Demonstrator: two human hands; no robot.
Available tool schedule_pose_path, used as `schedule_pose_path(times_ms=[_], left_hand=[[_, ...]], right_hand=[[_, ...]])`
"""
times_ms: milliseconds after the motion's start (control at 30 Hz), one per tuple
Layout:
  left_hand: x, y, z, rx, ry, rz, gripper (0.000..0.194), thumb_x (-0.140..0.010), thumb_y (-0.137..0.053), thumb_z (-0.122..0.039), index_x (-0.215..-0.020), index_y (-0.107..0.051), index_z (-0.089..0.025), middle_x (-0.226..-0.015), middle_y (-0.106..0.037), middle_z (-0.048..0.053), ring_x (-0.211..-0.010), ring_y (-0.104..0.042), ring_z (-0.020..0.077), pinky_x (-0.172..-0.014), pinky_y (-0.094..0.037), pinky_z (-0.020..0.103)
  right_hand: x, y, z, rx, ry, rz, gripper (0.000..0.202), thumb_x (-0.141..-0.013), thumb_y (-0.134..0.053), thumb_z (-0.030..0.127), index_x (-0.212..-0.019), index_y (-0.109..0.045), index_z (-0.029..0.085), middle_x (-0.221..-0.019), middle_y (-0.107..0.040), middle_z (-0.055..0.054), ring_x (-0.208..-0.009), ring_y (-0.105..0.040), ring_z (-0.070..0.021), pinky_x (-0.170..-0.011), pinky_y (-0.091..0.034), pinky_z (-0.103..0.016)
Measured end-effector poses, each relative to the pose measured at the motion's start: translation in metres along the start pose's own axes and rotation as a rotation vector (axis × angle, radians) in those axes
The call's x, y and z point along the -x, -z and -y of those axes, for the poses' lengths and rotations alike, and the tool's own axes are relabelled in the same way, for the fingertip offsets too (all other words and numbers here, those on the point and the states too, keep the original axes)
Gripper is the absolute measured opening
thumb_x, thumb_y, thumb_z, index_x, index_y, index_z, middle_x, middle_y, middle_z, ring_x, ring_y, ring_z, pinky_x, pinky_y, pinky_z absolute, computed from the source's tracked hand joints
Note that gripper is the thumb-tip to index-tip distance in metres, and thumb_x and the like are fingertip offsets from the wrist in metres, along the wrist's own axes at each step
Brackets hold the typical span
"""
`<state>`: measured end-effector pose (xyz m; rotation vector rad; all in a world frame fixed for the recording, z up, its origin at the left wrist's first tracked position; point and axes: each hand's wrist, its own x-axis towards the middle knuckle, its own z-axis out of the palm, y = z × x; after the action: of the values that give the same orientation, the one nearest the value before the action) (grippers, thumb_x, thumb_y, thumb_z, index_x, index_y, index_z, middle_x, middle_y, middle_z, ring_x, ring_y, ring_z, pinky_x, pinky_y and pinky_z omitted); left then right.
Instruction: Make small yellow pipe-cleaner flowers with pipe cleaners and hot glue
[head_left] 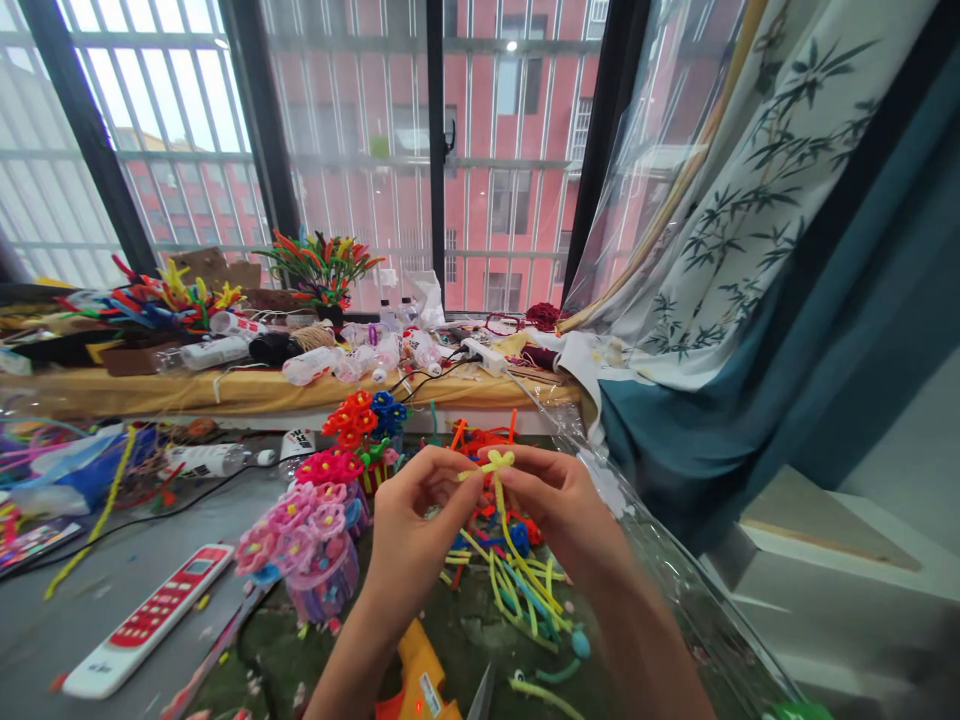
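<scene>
My left hand (420,515) and my right hand (562,500) meet over the work mat, thumbs and forefingers pinched on a yellow pipe cleaner (499,460). Its top is bent into small loops between the fingertips, and a long tail hangs below. Under my hands lie loose yellow and teal pipe cleaners (525,590). Close to my left forearm is an orange glue gun (420,665), partly hidden by it. Beside that, a pointed metal blade (482,692) shows at the bottom edge. Left of my left hand stands a purple pot (322,580) of pink pipe-cleaner flowers (304,525).
A white remote control (150,620) lies on the grey table at left. Red and blue flowers (356,420) stand behind the pink ones. The windowsill (150,390) holds several plastic bottles (311,365) and pipe-cleaner bunches. A dark cable (172,510) crosses the table; curtains (675,430) hang at right.
</scene>
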<state>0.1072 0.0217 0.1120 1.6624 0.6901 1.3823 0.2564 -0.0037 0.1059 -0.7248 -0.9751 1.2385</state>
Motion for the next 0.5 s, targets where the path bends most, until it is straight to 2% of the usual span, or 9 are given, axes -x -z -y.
schedule_pose_path(times_ms=[133,333,500], left_hand=[[-0.0011,0.0039,0.0018,0.016,-0.050,0.010,0.007,-0.076,-0.075,-0.022,-0.078,-0.071,-0.017,-0.062,-0.067,-0.003,-0.050,-0.056,0.0077,-0.048,-0.043,0.016],[-0.0003,0.0085,0.0055,0.117,-0.078,0.117,0.006,-0.076,-0.076,-0.017,-0.079,-0.077,-0.021,-0.058,-0.065,-0.004,-0.048,-0.052,0.0068,-0.049,-0.041,0.016],[-0.0021,0.0098,0.0083,0.040,-0.144,0.153,0.005,-0.076,-0.076,-0.022,-0.073,-0.075,-0.019,-0.060,-0.063,-0.001,-0.053,-0.050,0.0097,-0.052,-0.039,0.020]], right_hand=[[0.0006,-0.0011,0.0012,0.014,0.008,0.042,0.023,-0.069,-0.084,0.038,-0.077,-0.080,0.018,-0.066,-0.074,-0.003,-0.058,-0.063,-0.0123,-0.061,-0.048,-0.023],[0.0013,0.0011,-0.0002,0.019,0.007,-0.034,0.027,-0.058,-0.091,0.037,-0.066,-0.075,0.017,-0.062,-0.072,0.000,-0.052,-0.061,-0.0102,-0.055,-0.045,-0.021],[0.0012,0.0026,-0.0011,0.061,0.024,-0.013,0.023,-0.060,-0.090,0.034,-0.069,-0.077,0.018,-0.064,-0.072,0.000,-0.056,-0.060,-0.0101,-0.057,-0.045,-0.021]])
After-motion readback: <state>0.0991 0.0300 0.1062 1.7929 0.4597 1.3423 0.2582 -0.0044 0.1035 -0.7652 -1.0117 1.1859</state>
